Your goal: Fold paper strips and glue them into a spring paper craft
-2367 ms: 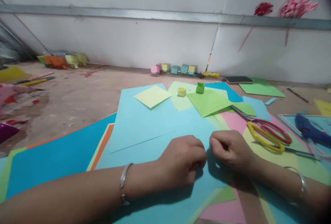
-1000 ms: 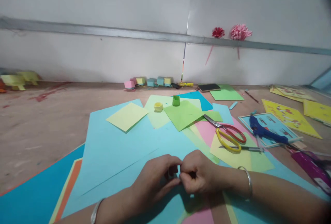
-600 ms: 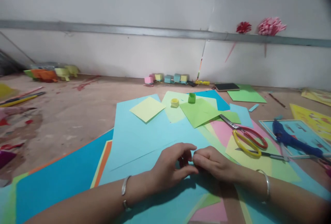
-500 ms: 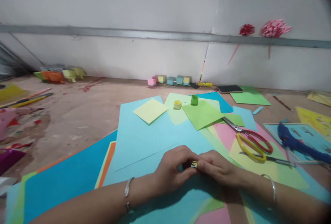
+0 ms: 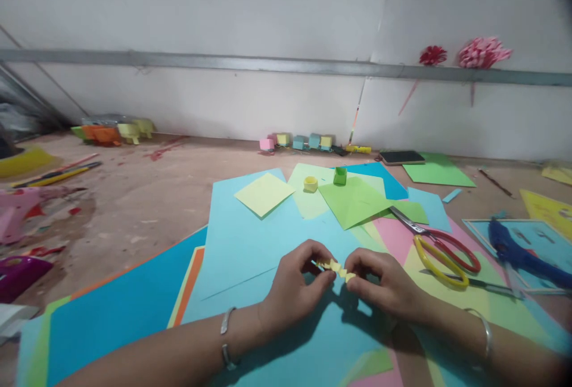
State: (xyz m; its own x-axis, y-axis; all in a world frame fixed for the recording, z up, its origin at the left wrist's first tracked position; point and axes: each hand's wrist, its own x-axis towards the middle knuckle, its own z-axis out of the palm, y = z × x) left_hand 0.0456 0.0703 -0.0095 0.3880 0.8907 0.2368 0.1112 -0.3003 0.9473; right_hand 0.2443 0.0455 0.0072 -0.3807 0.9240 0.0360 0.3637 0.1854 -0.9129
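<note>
Between my two hands a small pale-yellow folded paper strip (image 5: pixel 338 269) is stretched, zigzag in shape. My left hand (image 5: pixel 300 280) pinches its left end between thumb and fingers. The right end is pinched by my right hand (image 5: pixel 385 284). Both hands are above a light-blue paper sheet (image 5: pixel 241 256). Beyond them lie a pale-yellow paper square (image 5: pixel 264 194), a small yellow paper box (image 5: pixel 310 184), a small green paper box (image 5: pixel 340 175) and a green paper sheet (image 5: pixel 355 199).
Scissors with red and yellow handles (image 5: pixel 440 253) lie right of my hands, near a blue glue gun (image 5: pixel 527 256). A phone (image 5: pixel 402 157) rests at the back. Little paper cubes (image 5: pixel 299 141) line the wall. A pink glue gun (image 5: pixel 13 214) is far left.
My hands have drawn apart slightly, and the yellow folded strip now shows between them. The whole view has shifted a little; the things on the table look unmoved.
</note>
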